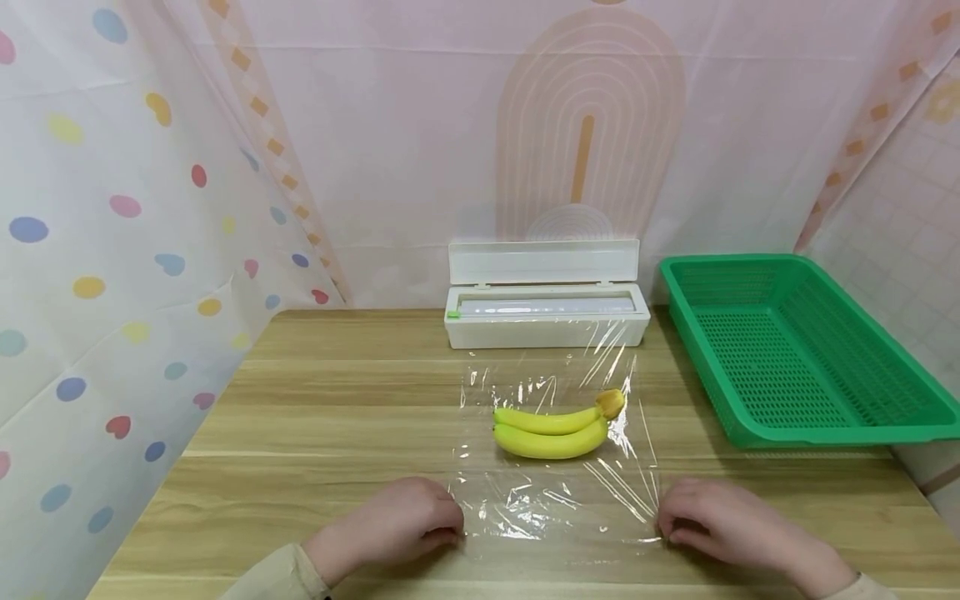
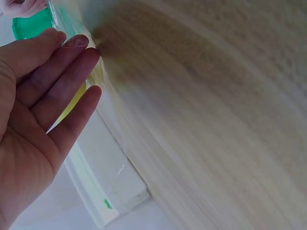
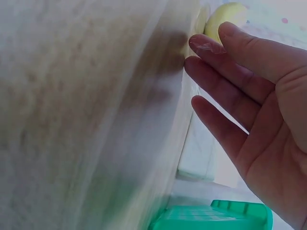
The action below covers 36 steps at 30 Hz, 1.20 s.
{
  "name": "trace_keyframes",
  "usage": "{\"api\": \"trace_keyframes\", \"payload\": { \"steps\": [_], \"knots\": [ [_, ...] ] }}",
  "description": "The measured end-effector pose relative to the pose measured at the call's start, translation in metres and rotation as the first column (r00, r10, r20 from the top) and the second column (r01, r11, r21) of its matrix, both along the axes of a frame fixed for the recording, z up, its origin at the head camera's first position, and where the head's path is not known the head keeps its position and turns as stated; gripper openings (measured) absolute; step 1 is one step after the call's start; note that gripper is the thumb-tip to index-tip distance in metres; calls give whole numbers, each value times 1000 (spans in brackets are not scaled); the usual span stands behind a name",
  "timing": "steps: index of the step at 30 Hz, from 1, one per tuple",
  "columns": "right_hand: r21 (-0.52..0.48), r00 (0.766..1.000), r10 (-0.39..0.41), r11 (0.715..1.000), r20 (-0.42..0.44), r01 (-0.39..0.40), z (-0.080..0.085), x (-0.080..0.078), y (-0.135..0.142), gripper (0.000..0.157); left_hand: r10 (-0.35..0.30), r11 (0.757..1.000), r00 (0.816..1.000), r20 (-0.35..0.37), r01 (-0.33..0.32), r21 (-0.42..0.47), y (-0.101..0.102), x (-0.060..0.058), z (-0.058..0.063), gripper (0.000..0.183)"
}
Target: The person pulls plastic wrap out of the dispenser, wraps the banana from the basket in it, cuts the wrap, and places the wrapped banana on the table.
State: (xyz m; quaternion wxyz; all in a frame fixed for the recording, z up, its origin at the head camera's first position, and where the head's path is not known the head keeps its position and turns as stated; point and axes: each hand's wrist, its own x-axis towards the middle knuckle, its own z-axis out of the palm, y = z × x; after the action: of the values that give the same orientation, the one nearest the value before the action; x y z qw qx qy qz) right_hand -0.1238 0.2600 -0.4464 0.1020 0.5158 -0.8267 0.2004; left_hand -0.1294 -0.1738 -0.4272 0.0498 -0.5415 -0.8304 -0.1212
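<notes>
A clear sheet of cling film (image 1: pixel 525 500) lies over the wood-grain table, running from the white dispenser box (image 1: pixel 547 333) toward the front. On the film rests a pair of yellow bananas (image 1: pixel 551 437), stem end to the right. My left hand (image 1: pixel 397 525) pinches the film's near left corner between thumb and fingers; the left wrist view shows film over the fingertips (image 2: pixel 76 42). At the near right corner my right hand (image 1: pixel 727 525) pinches the film likewise, with a shiny scrap of it across a fingertip (image 3: pixel 208 47). The film looks wrinkled along its right side.
The dispenser's lid (image 1: pixel 543 262) stands raised, with a roll (image 1: pixel 547 307) inside and a green slider (image 1: pixel 453 314) at its left end. A green perforated basket (image 1: pixel 697 358) stands at the right. Patterned curtains (image 1: pixel 375 150) hang behind and at both sides.
</notes>
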Motion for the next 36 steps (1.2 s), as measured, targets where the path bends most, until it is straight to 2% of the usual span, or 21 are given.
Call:
{"api": "trace_keyframes", "payload": {
  "steps": [4,14,17,21,27,32,36],
  "knots": [
    [-10,1000,-23,1000,-7,23,1,0,1,27,-3,999,1000,12,2,47,-1,-1,1,13],
    [-60,999,-50,997,-21,48,6,0,4,26,48,996,996,69,-53,70,-1,-3,2,13],
    [-75,997,-65,995,-36,62,6,-1,4,20,61,994,996,68,-66,82,-1,-3,3,13],
    [-89,994,-92,992,-62,87,6,-1,4,6,85,990,994,66,-92,103,-1,-3,4,15],
    [-119,982,-161,982,-103,148,8,0,5,30,118,980,993,33,-121,160,-2,-4,8,16],
    [-176,966,-229,962,-122,206,12,-1,5,37,132,972,991,-24,-125,200,-3,-6,9,17],
    [-227,956,-256,949,-147,219,14,-3,3,38,148,965,989,-25,-139,224,-2,-8,9,17]
  ]
}}
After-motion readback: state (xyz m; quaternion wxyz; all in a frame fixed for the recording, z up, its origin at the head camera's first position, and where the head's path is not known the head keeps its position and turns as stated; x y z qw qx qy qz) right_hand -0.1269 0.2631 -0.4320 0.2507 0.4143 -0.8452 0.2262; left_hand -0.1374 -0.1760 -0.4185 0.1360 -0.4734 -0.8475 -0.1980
